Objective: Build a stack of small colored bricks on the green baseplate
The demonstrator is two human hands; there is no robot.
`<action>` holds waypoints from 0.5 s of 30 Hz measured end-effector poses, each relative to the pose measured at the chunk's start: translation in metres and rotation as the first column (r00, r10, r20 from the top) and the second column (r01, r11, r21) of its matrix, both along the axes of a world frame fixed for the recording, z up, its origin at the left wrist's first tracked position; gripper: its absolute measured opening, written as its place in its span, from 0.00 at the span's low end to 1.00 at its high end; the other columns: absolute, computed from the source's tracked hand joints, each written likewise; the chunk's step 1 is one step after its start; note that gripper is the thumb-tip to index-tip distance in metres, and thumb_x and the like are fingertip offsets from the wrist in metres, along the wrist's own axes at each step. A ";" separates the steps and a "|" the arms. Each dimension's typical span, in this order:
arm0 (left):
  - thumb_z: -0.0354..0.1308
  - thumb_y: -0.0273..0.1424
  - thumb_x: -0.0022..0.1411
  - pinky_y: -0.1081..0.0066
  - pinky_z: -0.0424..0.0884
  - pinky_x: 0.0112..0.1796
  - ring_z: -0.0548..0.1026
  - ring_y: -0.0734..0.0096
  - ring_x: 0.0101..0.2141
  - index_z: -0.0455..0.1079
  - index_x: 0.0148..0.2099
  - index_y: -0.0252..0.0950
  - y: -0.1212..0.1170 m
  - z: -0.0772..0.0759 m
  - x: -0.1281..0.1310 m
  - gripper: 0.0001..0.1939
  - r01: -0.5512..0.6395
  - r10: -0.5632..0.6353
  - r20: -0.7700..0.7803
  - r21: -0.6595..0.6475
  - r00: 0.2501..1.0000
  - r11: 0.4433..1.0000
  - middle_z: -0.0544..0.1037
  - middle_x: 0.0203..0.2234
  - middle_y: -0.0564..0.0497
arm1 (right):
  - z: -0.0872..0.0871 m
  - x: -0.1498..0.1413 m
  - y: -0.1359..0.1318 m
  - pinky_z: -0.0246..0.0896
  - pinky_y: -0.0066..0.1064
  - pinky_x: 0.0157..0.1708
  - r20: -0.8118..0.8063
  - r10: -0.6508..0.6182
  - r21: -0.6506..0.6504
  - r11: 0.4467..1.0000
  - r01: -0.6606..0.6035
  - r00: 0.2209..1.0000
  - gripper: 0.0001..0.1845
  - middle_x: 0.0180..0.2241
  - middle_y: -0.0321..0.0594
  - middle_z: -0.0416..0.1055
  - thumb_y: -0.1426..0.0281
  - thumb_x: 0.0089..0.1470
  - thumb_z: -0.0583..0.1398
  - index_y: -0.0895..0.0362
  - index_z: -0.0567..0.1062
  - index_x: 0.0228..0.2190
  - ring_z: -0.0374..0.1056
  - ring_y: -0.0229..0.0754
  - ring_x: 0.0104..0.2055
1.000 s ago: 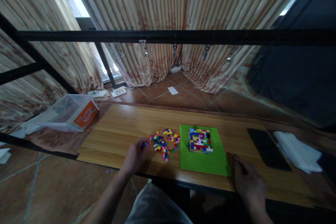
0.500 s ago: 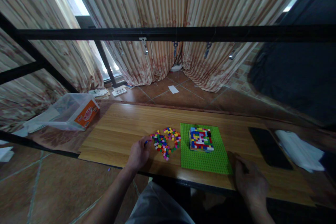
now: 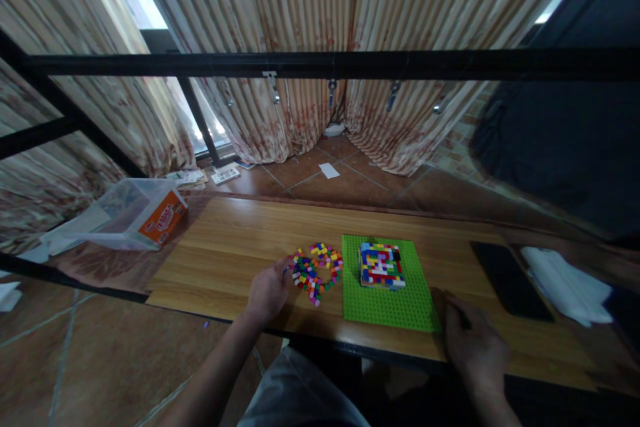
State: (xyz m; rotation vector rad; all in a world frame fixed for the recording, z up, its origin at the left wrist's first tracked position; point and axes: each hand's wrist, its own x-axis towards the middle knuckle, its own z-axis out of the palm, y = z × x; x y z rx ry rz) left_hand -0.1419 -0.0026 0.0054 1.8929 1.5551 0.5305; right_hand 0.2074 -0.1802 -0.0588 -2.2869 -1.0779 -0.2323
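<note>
My left hand [image 3: 269, 290] is at the left edge of a loose pile of small coloured building bricks [image 3: 306, 270]. Its thumb and forefinger are pinched together, with a tiny bluish brick showing at the tips. Right of the pile lies a green studded baseplate [image 3: 363, 310]. On it stands a low, roughly square multicoloured brick structure [image 3: 381, 265] with a black brick at its right side. My right hand [image 3: 474, 340] rests by the baseplate's near right corner, its fingers curled. Whatever may be inside those fingers is hidden.
The bricks and baseplate lie on a long wooden table [image 3: 225, 240]. At its right end are a dark flat phone-like slab [image 3: 511, 280] and a white bundle [image 3: 567, 283]. A clear plastic bin [image 3: 125, 213] sits left of the table. Beyond runs a black metal rail [image 3: 300, 65].
My left hand has shifted slightly right, its pinched fingertips closer to the brick pile. The right hand, the baseplate and the structure stay where they were, apart from a slight camera shift.
</note>
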 end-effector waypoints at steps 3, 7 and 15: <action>0.57 0.28 0.60 0.69 0.64 0.41 0.78 0.58 0.36 0.76 0.46 0.43 0.001 0.000 -0.001 0.13 -0.010 0.011 0.048 -0.015 0.999 1.000 0.82 0.33 0.46 | -0.001 0.000 0.000 0.65 0.37 0.35 0.001 0.019 0.008 1.000 -0.019 1.000 0.29 0.39 0.49 0.77 0.53 0.59 0.47 0.59 0.79 0.38 0.73 0.50 0.38; 0.57 0.29 0.60 0.69 0.65 0.41 0.78 0.57 0.37 0.75 0.48 0.42 0.001 -0.002 -0.005 0.14 -0.004 0.005 0.071 -0.015 0.997 1.000 0.81 0.33 0.46 | -0.001 0.000 0.000 0.66 0.36 0.35 0.001 0.015 0.028 1.000 -0.015 1.000 0.27 0.39 0.49 0.77 0.53 0.59 0.48 0.58 0.79 0.38 0.73 0.49 0.38; 0.56 0.27 0.59 0.70 0.64 0.37 0.77 0.59 0.32 0.74 0.41 0.41 -0.001 -0.002 -0.009 0.08 0.006 -0.010 0.106 0.036 0.994 0.999 0.79 0.29 0.47 | -0.001 0.000 0.001 0.65 0.36 0.34 0.014 0.015 0.032 0.999 -0.015 1.000 0.27 0.39 0.49 0.77 0.54 0.59 0.48 0.59 0.79 0.38 0.73 0.49 0.36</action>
